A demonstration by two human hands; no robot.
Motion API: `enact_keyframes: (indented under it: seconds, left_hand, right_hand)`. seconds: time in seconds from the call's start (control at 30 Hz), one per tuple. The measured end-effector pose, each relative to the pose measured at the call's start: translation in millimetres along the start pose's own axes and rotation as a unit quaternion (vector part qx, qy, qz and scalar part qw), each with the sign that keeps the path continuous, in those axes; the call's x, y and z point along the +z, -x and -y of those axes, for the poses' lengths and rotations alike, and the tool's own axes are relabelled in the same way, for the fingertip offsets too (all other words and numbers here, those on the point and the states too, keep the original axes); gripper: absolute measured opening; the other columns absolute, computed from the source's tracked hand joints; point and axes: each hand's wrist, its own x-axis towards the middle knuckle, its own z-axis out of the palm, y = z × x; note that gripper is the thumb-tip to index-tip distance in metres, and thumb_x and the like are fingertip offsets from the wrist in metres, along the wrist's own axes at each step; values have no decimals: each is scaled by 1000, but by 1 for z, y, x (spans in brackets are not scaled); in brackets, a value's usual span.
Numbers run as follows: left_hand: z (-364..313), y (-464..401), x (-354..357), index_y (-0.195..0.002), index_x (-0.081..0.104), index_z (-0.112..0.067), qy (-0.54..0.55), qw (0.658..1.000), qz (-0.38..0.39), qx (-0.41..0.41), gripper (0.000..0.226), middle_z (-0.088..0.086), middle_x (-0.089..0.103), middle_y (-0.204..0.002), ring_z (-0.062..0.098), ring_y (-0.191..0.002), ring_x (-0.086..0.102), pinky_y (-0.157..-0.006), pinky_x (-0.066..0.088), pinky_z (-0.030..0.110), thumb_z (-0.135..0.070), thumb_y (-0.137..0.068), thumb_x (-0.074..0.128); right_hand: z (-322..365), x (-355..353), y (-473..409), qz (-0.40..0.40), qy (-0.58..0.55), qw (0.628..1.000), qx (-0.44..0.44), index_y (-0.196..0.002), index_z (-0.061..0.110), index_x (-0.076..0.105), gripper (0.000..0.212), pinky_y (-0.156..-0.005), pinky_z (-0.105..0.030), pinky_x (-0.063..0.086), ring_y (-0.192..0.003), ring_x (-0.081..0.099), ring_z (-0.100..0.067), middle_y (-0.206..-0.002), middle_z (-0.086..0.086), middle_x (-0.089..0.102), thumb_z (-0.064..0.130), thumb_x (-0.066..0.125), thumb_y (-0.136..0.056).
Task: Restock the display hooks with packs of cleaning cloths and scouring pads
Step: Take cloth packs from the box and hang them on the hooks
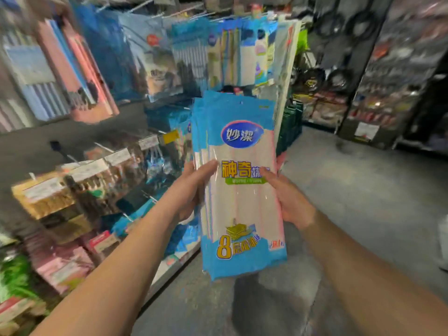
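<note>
Between both hands' grips [191,190] [291,202], pinched cloth packs [240,190] stand upright, hang-hole end up.

Hanging packs [225,54] crowd ahead; bare floor [351,190] lies right.

Stack of packs [240,190] upright in centre, left hand [194,190] on its left edge, right hand [288,200] on its right edge. Hanging packs [228,52] behind and above. Shelves [72,190] to the left. Floor [363,190] right and below; racks [388,81] far right.
</note>
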Motion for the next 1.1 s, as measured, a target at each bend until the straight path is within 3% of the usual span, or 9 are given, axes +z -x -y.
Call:
enact_keyframes:
  seconds: [0.07, 0.17, 0.33, 0.47, 0.67, 0.83, 0.93, 1.0, 1.1]
  left_hand:
    - [-2, -36, 20, -132, 46, -18, -5, 1000, 11, 4, 59, -1, 74, -114, 12, -82, 72, -86, 60, 43, -39, -82, 71]
    - [-7, -98, 38, -126, 52, -16, -3, 1000, 11, 14, 36, 4, 76, -104, 10, -67, 72, -64, 62, 28, -28, -94, 66]
    - [-23, -217, 51, -123, 59, -21, 35, 998, 36, 37, 32, 8, 76, -113, 28, -102, 74, -88, 60, 46, -23, -92, 67]
    - [-48, -304, 55, -121, 60, -22, 43, 997, 35, 47, 31, 6, 77, -111, 26, -101, 74, -89, 58, 44, -24, -91, 67]
    - [-80, -404, 62, -129, 58, -16, 46, 996, 12, 71, 55, 9, 76, -111, 29, -99, 75, -85, 59, 46, -31, -78, 74]
    - [-94, -471, 65, -126, 61, -15, 68, 994, -31, 82, 36, 12, 76, -111, 33, -102, 73, -94, 56, 53, -25, -92, 69]
    - [-99, -512, 68, -119, 63, -16, 75, 992, -66, 82, 26, 12, 77, -109, 35, -101, 73, -95, 55, 56, -26, -95, 66]
    - [-103, -541, 71, -126, 60, -16, 70, 990, -81, 88, 36, 13, 76, -111, 37, -104, 72, -97, 53, 60, -30, -94, 67]
    - [-110, -583, 79, -130, 58, -15, 65, 986, -109, 111, 41, 13, 75, -113, 37, -105, 71, -97, 53, 60, -32, -94, 67]
  right_hand:
    - [15, -21, -24, 7, -11, 1000, 0, -138, 14, 56, 56, -98, -53, 51, -119, 62, -35, -130, -15, 65, 37, 62, -86]
    - [41, -48, -69, 6, -17, 1000, 9, -132, 12, 62, 55, -98, -52, 51, -112, 66, -32, -127, -16, 67, 39, 65, -83]
    - [88, -75, -165, -21, -32, 999, 21, -123, 12, 67, 51, -99, -51, 50, -111, 67, -34, -122, -16, 69, 36, 66, -79]
    - [130, -82, -241, -18, -66, 998, 15, -123, 9, 66, 43, -86, -49, 58, -103, 70, -33, -118, -16, 71, 32, 60, -86]
    - [170, -102, -340, 20, -90, 995, 27, -122, 16, 70, 44, -97, -50, 52, -111, 67, -31, -123, -14, 69, 45, 56, -92]
    - [200, -120, -426, 17, 56, 995, -86, -143, 28, 47, 48, -94, -50, 54, -112, 68, -27, -126, -6, 68, 32, 60, -97]
    - [236, -124, -479, -12, 74, 980, -183, -152, 33, 28, 75, -94, -56, 53, -116, 63, -30, -135, -8, 55, 5, 65, -93]
    - [267, -125, -519, -21, 69, 972, -222, -154, 34, 20, 81, -92, -51, 55, -116, 63, -28, -134, -6, 51, 7, 66, -92]
    - [310, -127, -579, -14, 122, 952, -282, -145, 36, 28, 72, -83, -41, 59, -103, 67, -17, -125, -3, 57, 20, 72, -90]
